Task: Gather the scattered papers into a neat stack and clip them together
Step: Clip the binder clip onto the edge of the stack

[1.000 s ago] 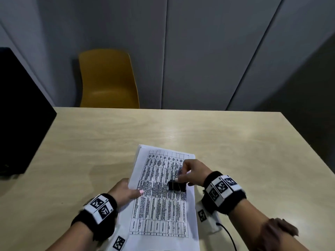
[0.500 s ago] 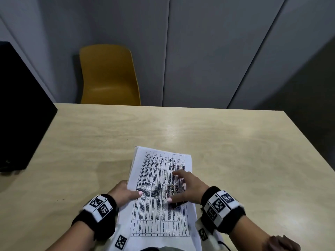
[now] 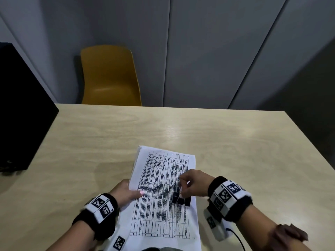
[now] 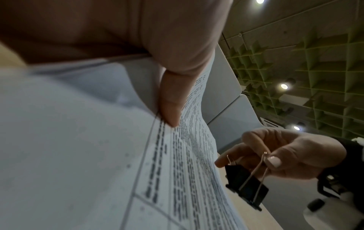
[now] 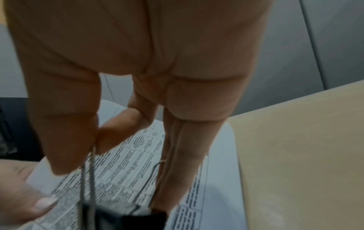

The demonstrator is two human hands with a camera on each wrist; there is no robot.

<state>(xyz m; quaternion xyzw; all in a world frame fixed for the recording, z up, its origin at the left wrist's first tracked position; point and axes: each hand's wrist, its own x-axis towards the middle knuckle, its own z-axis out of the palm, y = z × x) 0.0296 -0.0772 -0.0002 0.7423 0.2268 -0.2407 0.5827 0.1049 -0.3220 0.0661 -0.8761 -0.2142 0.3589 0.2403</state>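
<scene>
At the far left a black box (image 3: 21, 109) stands on the edge of the wooden table (image 3: 235, 142), and behind the table there is a yellow chair (image 3: 108, 77). The left hand (image 3: 126, 192) holds the left edge of the papers (image 3: 163, 214): the thumb lies flat on the top sheet, and the other fingers are hidden under the stack. The papers lie in one stack near the front edge of the table, with a printed grid on top. Over the right part of the stack, the right hand (image 3: 195, 183) pinches one wire handle of the black binder clip (image 3: 180, 199) between thumb and forefinger. I cannot tell whether the clip touches the top sheet.
</scene>
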